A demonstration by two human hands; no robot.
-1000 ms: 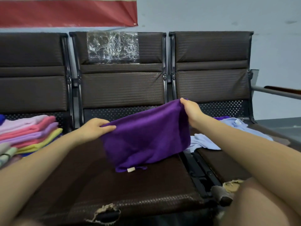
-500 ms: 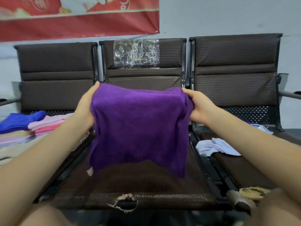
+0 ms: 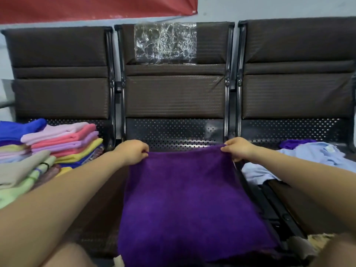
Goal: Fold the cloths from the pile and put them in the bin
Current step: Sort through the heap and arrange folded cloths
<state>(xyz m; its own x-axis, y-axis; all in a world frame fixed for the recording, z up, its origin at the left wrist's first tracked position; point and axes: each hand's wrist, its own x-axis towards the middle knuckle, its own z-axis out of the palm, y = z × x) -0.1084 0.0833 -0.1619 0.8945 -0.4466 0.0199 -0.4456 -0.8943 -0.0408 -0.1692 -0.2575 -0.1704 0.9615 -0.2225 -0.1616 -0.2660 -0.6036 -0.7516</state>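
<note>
Left hand (image 3: 133,152) pinching purple cloth (image 3: 188,205) far corner, right hand (image 3: 238,148) pinching other corner

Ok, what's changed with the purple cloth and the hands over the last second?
The purple cloth went from hanging bunched, to being lifted and held up spread, to now lying flat on the middle seat. Both hands came down with it: the left hand and right hand pinch its far corners as before. The folded stack and the light blue cloths look untouched.
</note>
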